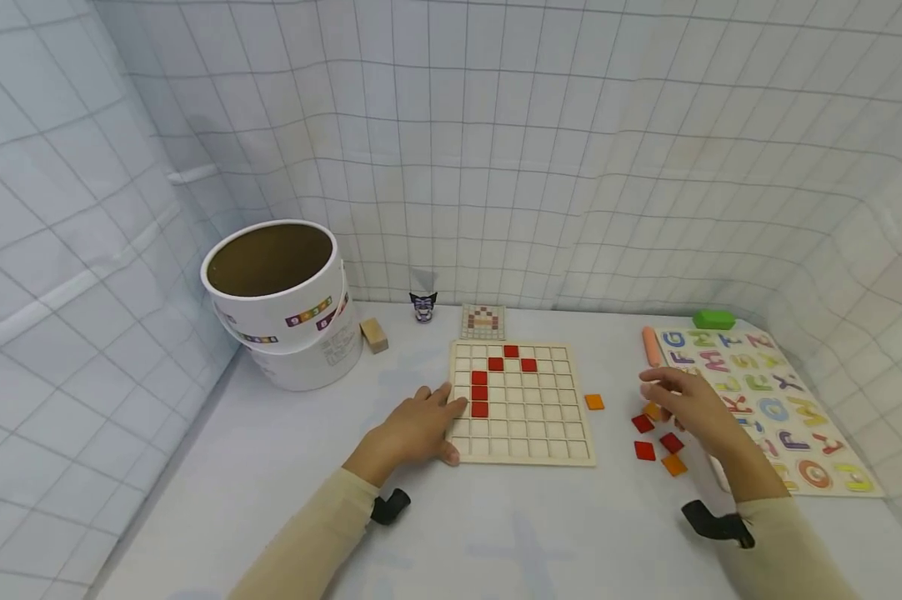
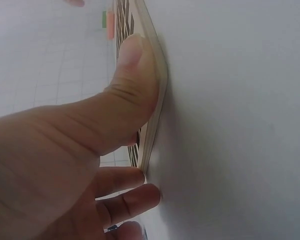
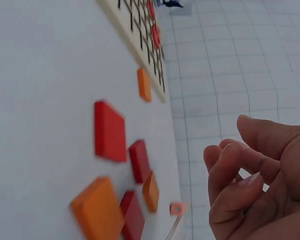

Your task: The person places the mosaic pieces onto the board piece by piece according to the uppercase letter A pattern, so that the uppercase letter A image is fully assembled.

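Note:
A wooden grid board [image 1: 537, 404] lies on the table with several red square tiles [image 1: 479, 392] set in its upper left part. My left hand [image 1: 415, 425] rests at the board's left edge. In the left wrist view its thumb [image 2: 132, 85] touches the board's rim and the other fingers spread along the side. My right hand [image 1: 691, 408] hovers above loose red tiles [image 1: 644, 451] and orange tiles [image 1: 673, 464] right of the board. Its fingers are loosely bent, and no tile shows between them in the right wrist view. One orange tile [image 1: 594, 402] lies beside the board's right edge.
A small pattern card [image 1: 483, 322] lies behind the board, near a dark figurine [image 1: 423, 307]. A white bucket [image 1: 301, 333] and a wooden block [image 1: 374, 336] stand at left. At right are a letter puzzle board [image 1: 814, 442], an orange stick [image 1: 651, 347] and a green block [image 1: 714, 319].

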`<state>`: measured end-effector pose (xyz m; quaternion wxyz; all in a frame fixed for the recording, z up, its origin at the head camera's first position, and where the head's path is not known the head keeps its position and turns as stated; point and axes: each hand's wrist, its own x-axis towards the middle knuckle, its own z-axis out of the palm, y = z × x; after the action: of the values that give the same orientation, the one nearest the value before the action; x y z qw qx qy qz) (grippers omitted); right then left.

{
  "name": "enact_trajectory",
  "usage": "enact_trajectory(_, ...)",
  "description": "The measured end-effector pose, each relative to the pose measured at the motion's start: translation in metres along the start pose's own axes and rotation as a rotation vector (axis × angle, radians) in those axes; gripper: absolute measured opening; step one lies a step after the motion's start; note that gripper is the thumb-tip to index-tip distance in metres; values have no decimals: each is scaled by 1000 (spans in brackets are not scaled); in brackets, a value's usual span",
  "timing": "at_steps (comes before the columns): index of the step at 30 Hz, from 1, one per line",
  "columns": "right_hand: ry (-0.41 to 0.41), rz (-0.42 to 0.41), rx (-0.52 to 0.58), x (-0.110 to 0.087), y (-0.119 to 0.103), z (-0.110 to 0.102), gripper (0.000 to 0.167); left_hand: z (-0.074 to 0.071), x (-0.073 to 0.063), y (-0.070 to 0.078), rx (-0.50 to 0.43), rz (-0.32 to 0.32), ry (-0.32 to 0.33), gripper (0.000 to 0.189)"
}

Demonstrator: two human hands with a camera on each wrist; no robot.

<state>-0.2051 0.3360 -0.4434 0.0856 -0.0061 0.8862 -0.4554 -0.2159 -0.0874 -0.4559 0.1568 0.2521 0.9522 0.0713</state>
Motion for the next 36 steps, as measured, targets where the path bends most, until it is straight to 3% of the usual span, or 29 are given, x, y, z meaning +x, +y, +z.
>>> enact_trajectory(7, -56, 64, -85, -17, 29, 1, 50, -3, -4, 1, -8, -5, 0, 92)
enact_trajectory(18, -1, 71, -265, -9, 20, 22, 39, -4, -5, 1, -17, 3, 1, 90)
enact_trajectory(36, 7, 56, -256, -10, 24, 27, 37, -5, -4, 2, -21, 12, -3, 89)
